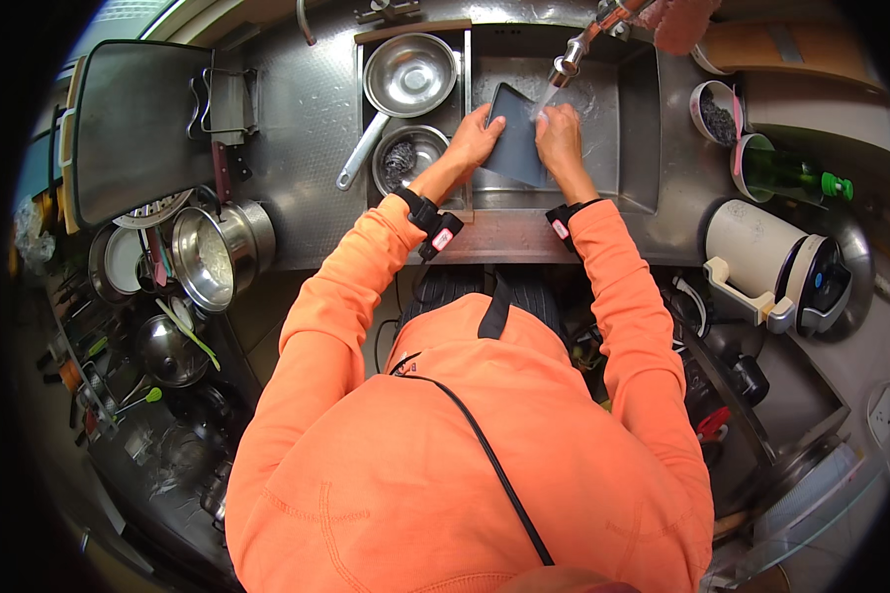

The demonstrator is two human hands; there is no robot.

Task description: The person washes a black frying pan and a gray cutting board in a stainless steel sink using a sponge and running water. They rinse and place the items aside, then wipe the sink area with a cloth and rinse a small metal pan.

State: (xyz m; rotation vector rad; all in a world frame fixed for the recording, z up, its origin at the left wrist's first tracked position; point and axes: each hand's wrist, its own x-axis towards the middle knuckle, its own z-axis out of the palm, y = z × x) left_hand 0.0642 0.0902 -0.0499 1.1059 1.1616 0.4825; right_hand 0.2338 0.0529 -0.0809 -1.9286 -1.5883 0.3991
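A flat, dark grey rectangular tray or panel (pixel 518 144) is held tilted over the right sink basin (pixel 638 141). My left hand (pixel 478 139) grips its left edge, with the thumb on the upper face. At its right edge, my right hand (pixel 561 137) is curled with the thumb against the surface; its other fingers are partly hidden. Water (pixel 546 98) runs from the metal faucet (pixel 565 68) onto the tray close to my right thumb. Left of the tray, in the smaller basin, are a steel long-handled pan (pixel 413 74) and a steel bowl (pixel 432 150) with a metal scourer (pixel 399 159).
A large dark tray (pixel 144 126) and a wire rack (pixel 226 104) stand left on the steel counter (pixel 304 89). Steel pots (pixel 211 256) are below them. On the right are a bowl with a scourer (pixel 716 118), a green bottle (pixel 786 174) and a cream electric kettle (pixel 756 241).
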